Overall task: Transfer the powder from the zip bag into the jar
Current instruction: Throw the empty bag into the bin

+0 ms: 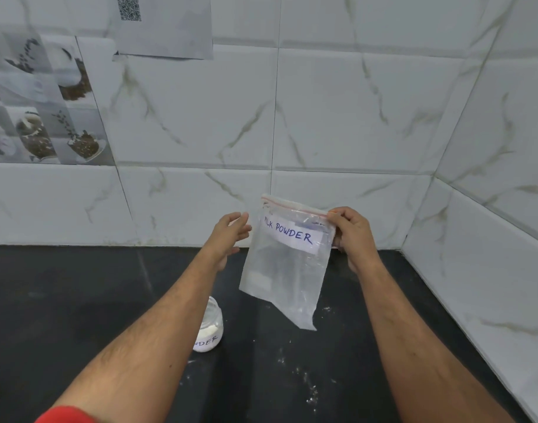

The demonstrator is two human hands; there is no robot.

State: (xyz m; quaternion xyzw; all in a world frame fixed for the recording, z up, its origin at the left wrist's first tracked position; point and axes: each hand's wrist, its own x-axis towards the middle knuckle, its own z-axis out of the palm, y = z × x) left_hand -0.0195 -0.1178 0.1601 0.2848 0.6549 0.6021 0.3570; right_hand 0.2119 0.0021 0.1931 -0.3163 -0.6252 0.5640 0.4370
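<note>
Marbled white tiles back my black desk (78, 300), dusted with powder specks. I count one zip bag (287, 264), pinched aloft at its corner by my right hand (350, 236); one jar (211, 326) on the desk; my left hand (231, 236) spread wide beside the bag.

Zip bag (287, 264) in right hand (351, 236), above powder-dusted counter (78, 300)

I get soft, even, cool light with no hard shadows. The dark surface (78, 300) carries a faint sheen. Tile lines on the wall (353, 117) bow toward the edges from the wide lens. Detail looks slightly soft throughout.
</note>
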